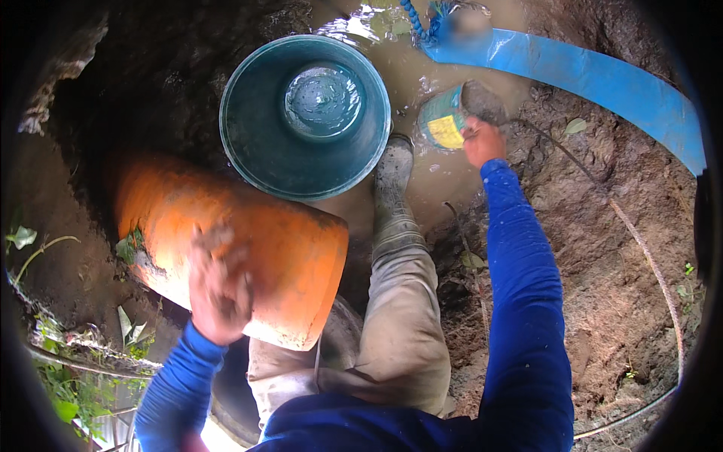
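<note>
My right hand (483, 143) grips a small green container (440, 113) with a yellow label by its edge. The container lies tilted in shallow brown water, its dark mouth turned to the far right. My left hand (218, 280), muddy and a little blurred, is over a large orange pipe (301, 248). Its fingers look apart, with nothing seen in them; whether it touches the pipe I cannot tell. A big dark green bucket (248, 120) stands upright at the far middle, with a little wet material or water on its bottom.
My muddy boot (392, 167) is in the water beside the bucket. A flat blue hose (595, 71) curves along the far right, with blue rope (414, 19) at its end. Muddy earth walls (617, 271) surround the pit. A thin root or cord (648, 252) runs down the right side.
</note>
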Tool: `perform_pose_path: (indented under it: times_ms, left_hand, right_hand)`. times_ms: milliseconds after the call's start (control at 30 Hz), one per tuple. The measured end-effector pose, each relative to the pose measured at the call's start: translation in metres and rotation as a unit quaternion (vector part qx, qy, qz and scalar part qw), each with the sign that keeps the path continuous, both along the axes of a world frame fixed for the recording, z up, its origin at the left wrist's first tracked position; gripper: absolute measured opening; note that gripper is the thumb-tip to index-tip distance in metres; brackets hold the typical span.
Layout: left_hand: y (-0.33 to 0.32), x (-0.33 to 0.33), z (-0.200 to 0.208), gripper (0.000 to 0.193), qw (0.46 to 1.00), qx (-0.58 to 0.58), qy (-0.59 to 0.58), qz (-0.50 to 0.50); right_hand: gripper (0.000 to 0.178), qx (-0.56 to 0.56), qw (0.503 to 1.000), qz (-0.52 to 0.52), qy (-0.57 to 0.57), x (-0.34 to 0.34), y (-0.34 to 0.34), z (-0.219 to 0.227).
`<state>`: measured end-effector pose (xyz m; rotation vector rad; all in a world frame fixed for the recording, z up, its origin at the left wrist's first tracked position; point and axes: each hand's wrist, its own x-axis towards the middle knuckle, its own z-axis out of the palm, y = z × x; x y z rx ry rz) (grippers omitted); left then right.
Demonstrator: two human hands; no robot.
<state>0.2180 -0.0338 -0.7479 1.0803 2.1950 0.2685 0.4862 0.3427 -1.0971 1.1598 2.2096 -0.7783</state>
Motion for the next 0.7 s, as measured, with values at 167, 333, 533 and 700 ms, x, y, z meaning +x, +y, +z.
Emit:
perform_pose_path:
  times_ms: [167,333,533,700]
  left_hand:
    - [-0.042,0.047,0.004,0.035,0.998,-0.006,-0.043,0.054]
    - [-0.048,0.051,-0.008,0.027,0.999,0.003,-0.017,0.027]
    - [-0.043,0.054,-0.006,0.029,0.999,0.006,-0.015,0.029]
    - [-0.041,0.056,-0.006,0.032,0.999,0.004,-0.01,0.035]
  right_hand:
    - [0.032,0.08,0.989,-0.127,-0.006,-0.006,0.024,-0.022]
    - [0.037,0.037,0.985,-0.156,0.063,0.034,0.035,-0.059]
    - [0.035,0.025,0.973,-0.212,0.086,0.03,0.007,-0.016]
    - [0.031,0.05,0.956,-0.276,0.09,0.049,-0.022,0.0]
